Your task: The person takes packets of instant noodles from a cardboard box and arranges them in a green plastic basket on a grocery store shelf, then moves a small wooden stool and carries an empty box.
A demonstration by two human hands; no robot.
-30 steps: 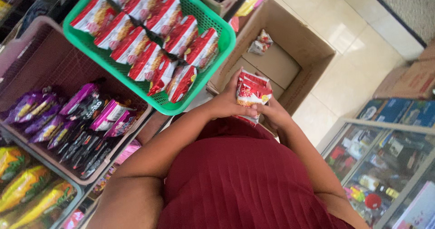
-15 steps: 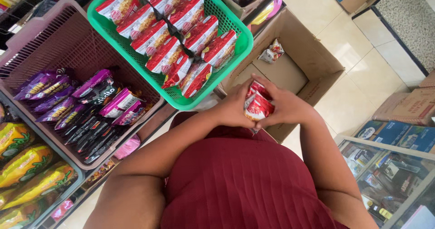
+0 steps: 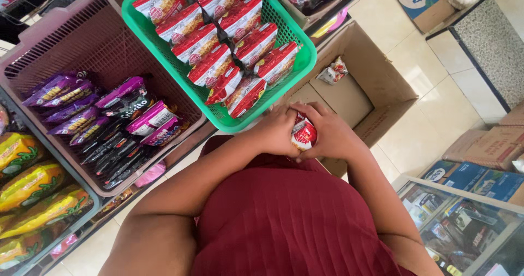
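Observation:
Both my hands are closed around one red and white snack packet [image 3: 303, 134], held close against my dark red top. My left hand [image 3: 277, 132] wraps its left side and my right hand [image 3: 327, 135] covers its right side, so only a small patch of the packet shows. Just beyond my hands stands a green plastic basket [image 3: 297, 68] filled with several similar red packets [image 3: 218, 41] standing in rows.
A pink basket [image 3: 82, 41] at the left holds purple packets [image 3: 125, 98]. Yellow packets [image 3: 27, 183] lie in a tray at far left. An open cardboard box [image 3: 376, 74] with a few packets sits on the tiled floor. A glass display case [image 3: 464, 221] stands at lower right.
My hands drew the packet down and closer to my body and folded tighter around it. The view shifted, so the baskets now sit lower and nearer.

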